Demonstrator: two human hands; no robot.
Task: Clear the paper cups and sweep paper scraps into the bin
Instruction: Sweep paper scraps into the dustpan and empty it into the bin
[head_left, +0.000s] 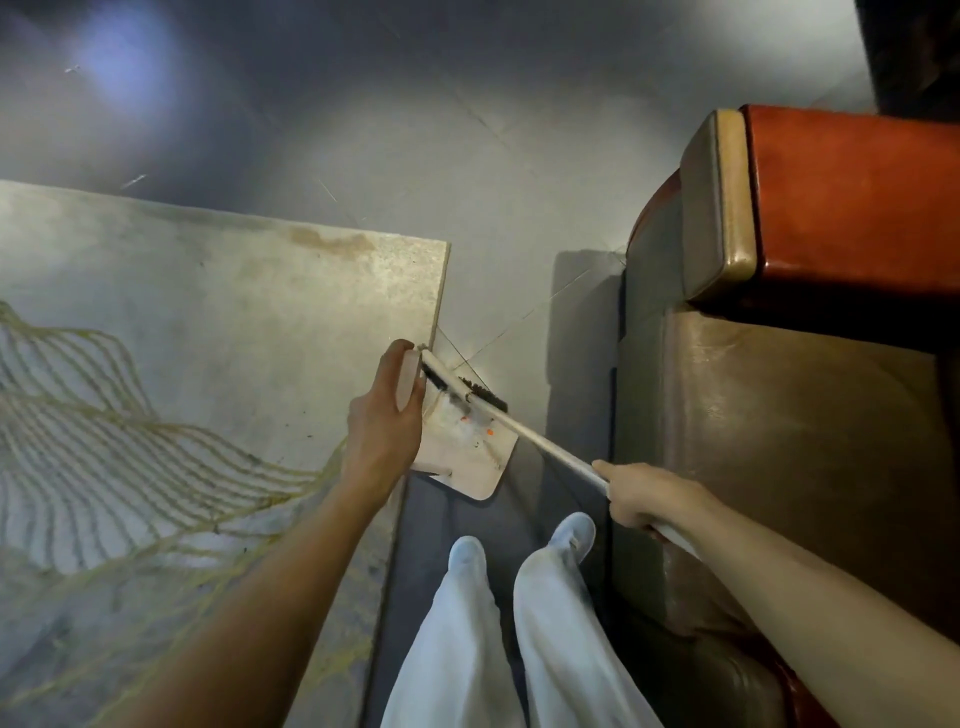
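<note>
My left hand (382, 415) grips the handle of a pale dustpan (462, 457) held just past the rug's right edge. My right hand (644, 499) holds the long white handle of a broom (524, 439). The broom's dark bristles (483, 389) rest at the far rim of the dustpan. Inside the pan lie a few small scraps (488, 431), some orange, some dark. No paper cups and no bin are in view.
A large pale rug (208, 364) with a yellow line pattern covers the floor on the left. A brown and red leather sofa (779, 389) stands on the right. Grey floor (467, 156) stretches ahead. My legs in white trousers (519, 623) stand between rug and sofa.
</note>
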